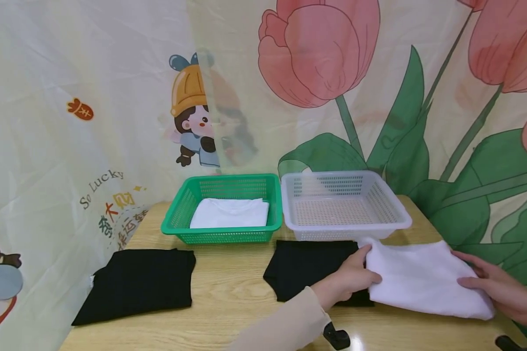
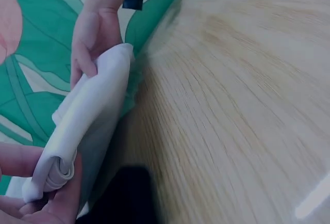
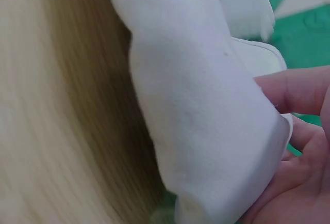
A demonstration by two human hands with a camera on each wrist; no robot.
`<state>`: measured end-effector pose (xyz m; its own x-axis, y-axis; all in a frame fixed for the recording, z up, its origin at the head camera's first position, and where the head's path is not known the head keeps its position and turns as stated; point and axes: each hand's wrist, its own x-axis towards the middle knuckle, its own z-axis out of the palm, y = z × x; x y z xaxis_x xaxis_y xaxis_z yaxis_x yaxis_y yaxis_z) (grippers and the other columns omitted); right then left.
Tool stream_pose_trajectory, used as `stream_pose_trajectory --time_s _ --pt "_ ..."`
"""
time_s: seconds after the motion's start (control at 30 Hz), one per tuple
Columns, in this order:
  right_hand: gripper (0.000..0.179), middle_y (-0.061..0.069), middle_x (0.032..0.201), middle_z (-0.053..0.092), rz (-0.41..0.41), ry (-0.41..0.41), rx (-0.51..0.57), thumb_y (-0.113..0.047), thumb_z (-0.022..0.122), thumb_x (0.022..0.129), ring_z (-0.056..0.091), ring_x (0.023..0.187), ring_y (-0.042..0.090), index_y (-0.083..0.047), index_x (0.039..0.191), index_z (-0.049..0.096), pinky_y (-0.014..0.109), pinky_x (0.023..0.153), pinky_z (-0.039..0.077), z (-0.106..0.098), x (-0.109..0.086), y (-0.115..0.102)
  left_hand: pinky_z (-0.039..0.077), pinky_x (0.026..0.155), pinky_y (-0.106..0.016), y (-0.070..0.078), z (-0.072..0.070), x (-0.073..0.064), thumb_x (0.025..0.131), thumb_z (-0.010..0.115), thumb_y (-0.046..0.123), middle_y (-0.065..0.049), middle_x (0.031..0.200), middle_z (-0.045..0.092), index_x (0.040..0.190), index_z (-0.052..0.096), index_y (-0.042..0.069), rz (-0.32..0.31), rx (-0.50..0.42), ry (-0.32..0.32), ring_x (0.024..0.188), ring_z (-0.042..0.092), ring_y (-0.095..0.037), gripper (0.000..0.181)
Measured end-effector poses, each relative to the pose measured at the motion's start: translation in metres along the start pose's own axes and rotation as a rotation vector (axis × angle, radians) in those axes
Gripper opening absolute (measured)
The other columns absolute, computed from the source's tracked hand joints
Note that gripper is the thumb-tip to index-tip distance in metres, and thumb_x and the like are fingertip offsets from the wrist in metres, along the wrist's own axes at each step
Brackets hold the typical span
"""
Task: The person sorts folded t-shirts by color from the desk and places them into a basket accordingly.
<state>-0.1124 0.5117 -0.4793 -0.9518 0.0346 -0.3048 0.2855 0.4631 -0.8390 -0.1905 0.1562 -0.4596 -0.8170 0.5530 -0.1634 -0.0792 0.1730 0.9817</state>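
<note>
Left end: pale printed cloth backdrop (image 1: 48, 170) behind a light wood-grain desk (image 1: 228, 282). Black folded fabric piece (image 1: 140, 280) lies flat on the desk, its front left corner drawn out to a point.

Next, toward the back: green perforated plastic basket (image 1: 228, 238), upright on the desk, with a white folded fabric piece (image 1: 229, 213) lying inside on its base. Just right of it, white perforated plastic basket (image 1: 349, 226), also upright, base holes showing.

In front of the white basket: second black folded fabric piece (image 1: 309, 265), on the desk, right end hidden behind the left hand and the white stuff.

Left hand (image 1: 351, 278), beige sleeve: grip is narrow, pinching the left edge of a thick white folded fabric bundle (image 1: 421, 278), thumb on the near face. Left wrist view shows several layers rolled up inside that edge.

Bundle sits at the right end of the desk, front right of the white basket, spanning both hands. Can't tell if its underside touches the desk.

Far right: right hand (image 1: 496, 280), grip holding the bundle's right edge, thumb on the near face, other fingers behind.
</note>
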Motion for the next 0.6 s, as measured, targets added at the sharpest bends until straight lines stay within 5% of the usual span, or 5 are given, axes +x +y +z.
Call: stream_pose_trajectory --time_s 0.1,0.37,0.6 --pt "0.078 0.040 0.159 0.019 -0.030 0.010 0.017 -0.024 0.058 0.112 0.053 0.103 -0.012 -0.044 0.168 0.007 0.025 0.084 0.055 0.013 -0.004 -0.011 0.053 0.100 -0.033 0.000 -0.017 -0.008 0.088 0.074 -0.004 0.004 0.149 0.056 0.162 0.044 0.021 0.032 0.011 -0.048 0.121 0.059 -0.009 0.084" --pt "0.076 -0.015 0.143 0.038 -0.121 0.001 0.091 -0.022 0.058 0.111 0.057 0.109 -0.005 -0.030 0.172 0.013 0.032 0.084 0.058 0.053 -0.011 -0.045 0.058 0.095 -0.037 0.006 -0.071 -0.036 0.095 0.072 0.000 0.003 0.152 0.055 0.165 0.041 0.026 0.045 -0.034 -0.121 0.111 0.064 -0.010 0.080" --pt "0.067 -0.021 0.132 0.052 -0.211 -0.076 0.238 -0.011 0.054 0.112 0.066 0.109 0.012 -0.036 0.166 0.023 0.040 0.084 0.061 0.088 -0.013 -0.082 0.058 0.099 -0.042 0.013 -0.126 -0.067 0.098 0.071 0.002 -0.002 0.154 0.054 0.167 0.034 0.025 0.044 -0.055 -0.147 0.116 0.067 -0.018 0.082"
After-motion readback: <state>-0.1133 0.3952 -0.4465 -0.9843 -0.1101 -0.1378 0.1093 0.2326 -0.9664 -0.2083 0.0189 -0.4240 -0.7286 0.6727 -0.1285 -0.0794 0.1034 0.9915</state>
